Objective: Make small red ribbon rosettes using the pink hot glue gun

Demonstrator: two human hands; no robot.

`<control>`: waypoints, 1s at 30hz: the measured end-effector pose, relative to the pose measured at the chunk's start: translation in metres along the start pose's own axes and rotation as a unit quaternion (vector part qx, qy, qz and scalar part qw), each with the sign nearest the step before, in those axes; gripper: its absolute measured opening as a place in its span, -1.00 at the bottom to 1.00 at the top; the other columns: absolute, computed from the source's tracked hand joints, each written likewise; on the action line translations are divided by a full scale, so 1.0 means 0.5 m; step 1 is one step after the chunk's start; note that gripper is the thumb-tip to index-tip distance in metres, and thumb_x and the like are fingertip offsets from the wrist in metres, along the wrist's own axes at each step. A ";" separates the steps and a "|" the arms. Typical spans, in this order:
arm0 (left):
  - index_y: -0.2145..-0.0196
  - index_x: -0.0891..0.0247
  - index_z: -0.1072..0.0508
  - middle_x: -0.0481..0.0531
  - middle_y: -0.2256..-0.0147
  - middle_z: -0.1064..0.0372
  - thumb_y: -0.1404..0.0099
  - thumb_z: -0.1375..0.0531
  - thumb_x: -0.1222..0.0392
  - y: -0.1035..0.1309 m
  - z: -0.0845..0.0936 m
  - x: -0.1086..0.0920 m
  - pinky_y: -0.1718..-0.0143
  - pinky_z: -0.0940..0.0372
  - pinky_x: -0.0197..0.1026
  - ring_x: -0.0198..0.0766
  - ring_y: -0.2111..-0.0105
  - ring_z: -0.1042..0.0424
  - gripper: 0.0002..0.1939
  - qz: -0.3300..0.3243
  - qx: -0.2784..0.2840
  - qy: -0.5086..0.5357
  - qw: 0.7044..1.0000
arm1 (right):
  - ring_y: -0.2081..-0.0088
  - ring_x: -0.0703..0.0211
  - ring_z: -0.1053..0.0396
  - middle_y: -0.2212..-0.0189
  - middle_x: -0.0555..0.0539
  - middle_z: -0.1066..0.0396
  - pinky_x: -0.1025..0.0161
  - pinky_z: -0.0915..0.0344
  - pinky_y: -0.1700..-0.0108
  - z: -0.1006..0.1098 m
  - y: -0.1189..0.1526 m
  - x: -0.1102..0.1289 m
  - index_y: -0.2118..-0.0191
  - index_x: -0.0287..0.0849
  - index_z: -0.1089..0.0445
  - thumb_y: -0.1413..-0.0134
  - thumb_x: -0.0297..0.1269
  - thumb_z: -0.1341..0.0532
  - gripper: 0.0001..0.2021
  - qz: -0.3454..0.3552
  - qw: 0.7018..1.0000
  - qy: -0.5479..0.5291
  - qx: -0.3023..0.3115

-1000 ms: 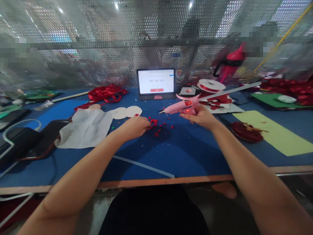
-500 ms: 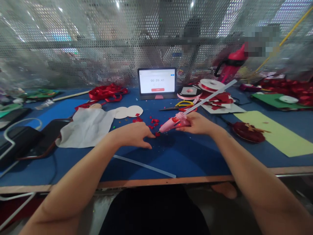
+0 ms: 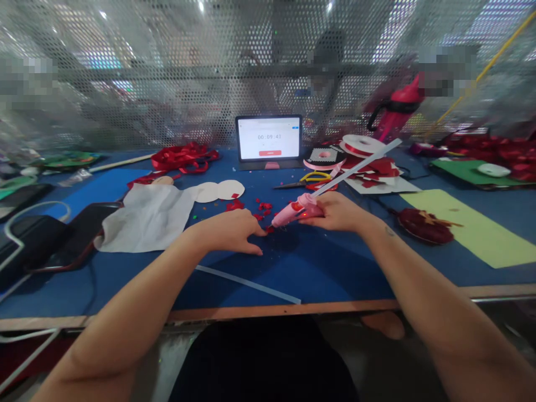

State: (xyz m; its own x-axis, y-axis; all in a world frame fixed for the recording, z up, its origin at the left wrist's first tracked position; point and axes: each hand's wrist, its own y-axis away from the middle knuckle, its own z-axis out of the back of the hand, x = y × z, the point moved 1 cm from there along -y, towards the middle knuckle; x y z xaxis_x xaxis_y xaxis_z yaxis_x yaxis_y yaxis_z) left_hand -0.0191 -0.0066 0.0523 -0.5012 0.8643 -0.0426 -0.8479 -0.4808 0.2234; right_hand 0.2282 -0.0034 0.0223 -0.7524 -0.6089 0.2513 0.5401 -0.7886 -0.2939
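My right hand is wrapped around a pink hot glue gun. A long translucent glue stick juts from its back end, up and to the right. The gun's nozzle points down at a small red piece on the blue tabletop. My left hand lies low over the table, its index fingertip at that red piece and the thumb held apart from it. More small red pieces are scattered just beyond my fingers. A white paper shape with rounded lobes lies behind my left hand, with a red bit on it.
A second glue stick lies near the front edge. Scissors, ribbon spools and a tablet stand or lie at the back. White cloth and a phone are left; yellow paper and a dark red pouch-like item are right.
The glue gun has shifted very slightly left, its nozzle staying by the red piece. My left hand has barely moved.
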 end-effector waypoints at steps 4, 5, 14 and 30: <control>0.08 0.17 -0.45 0.05 0.32 -0.48 -0.20 -0.13 -0.04 0.000 -0.002 0.001 0.32 -0.14 -0.27 -0.20 0.32 -0.38 -0.61 -0.008 0.002 -0.005 1.000 | 0.61 0.37 -0.04 0.68 0.07 -0.12 0.35 0.01 0.50 0.005 0.000 0.006 0.59 -0.20 -0.26 0.07 0.01 -0.17 -0.64 0.010 1.000 -0.009 0.004; 0.09 0.18 -0.45 0.05 0.32 -0.48 -0.20 -0.13 -0.03 0.001 -0.003 0.002 0.31 -0.14 -0.27 -0.20 0.32 -0.38 -0.62 -0.008 0.003 -0.005 1.000 | 0.61 0.37 -0.04 0.68 0.07 -0.11 0.35 0.01 0.50 0.006 0.000 0.006 0.59 -0.20 -0.26 0.07 0.01 -0.17 -0.64 0.009 1.000 -0.010 0.003; 0.09 0.15 -0.45 0.03 0.33 -0.47 -0.20 -0.13 -0.04 0.002 -0.003 0.001 0.30 -0.14 -0.25 -0.20 0.31 -0.36 -0.63 -0.004 0.001 -0.005 1.000 | 0.63 0.37 -0.05 0.70 0.07 -0.08 0.35 0.03 0.52 0.008 0.003 0.005 0.64 -0.21 -0.24 0.07 0.07 -0.15 -0.58 0.005 1.000 -0.003 0.007; 0.06 0.18 -0.44 0.06 0.28 -0.48 -0.18 -0.15 -0.05 0.002 -0.008 0.004 0.29 -0.15 -0.26 -0.20 0.29 -0.37 -0.58 0.003 -0.007 0.006 1.000 | 0.60 0.34 -0.11 0.67 0.03 -0.18 0.35 -0.01 0.50 0.020 0.005 0.012 0.60 -0.20 -0.28 0.07 0.02 -0.16 -0.64 -0.001 1.000 0.026 -0.008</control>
State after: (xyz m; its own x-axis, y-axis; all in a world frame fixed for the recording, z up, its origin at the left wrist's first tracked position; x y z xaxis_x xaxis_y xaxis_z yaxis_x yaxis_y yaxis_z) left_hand -0.0218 -0.0057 0.0487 -0.5083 0.8596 -0.0531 -0.8471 -0.4879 0.2107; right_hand 0.2291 -0.0098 0.0321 -0.7722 -0.6015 0.2046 0.5327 -0.7885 -0.3074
